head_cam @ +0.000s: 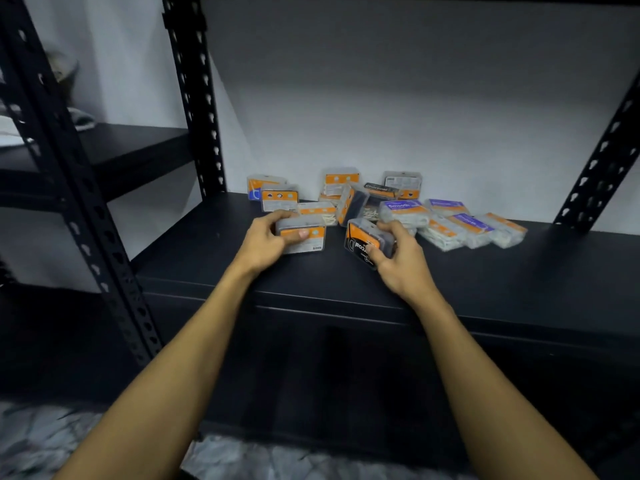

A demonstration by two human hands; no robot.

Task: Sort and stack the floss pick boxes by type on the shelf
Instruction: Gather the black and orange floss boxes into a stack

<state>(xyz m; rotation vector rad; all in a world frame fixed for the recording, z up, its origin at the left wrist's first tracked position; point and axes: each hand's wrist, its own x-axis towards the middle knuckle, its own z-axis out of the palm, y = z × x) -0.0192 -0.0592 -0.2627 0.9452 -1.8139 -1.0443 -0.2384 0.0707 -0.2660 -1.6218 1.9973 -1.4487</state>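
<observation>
Just left of centre frame, our left hand (268,237) grips a clear plastic floss pick box with an orange label (302,237), its long axis running left to right, thumb in front and fingers curled over the top. Just right of centre, our right hand (398,252) clamps a black-and-orange charcoal floss pick box (365,243), tilted on end. The unsorted pile of boxes (415,213) lies just behind both hands on the black metal shelf (194,244).

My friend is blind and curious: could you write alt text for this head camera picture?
Two bare hands reach onto a black metal shelf, the left hand gripping an orange-banded box and the right hand gripping a black charcoal box. Behind them lies an unsorted clutter of floss pick boxes, some with purple labels.
</observation>
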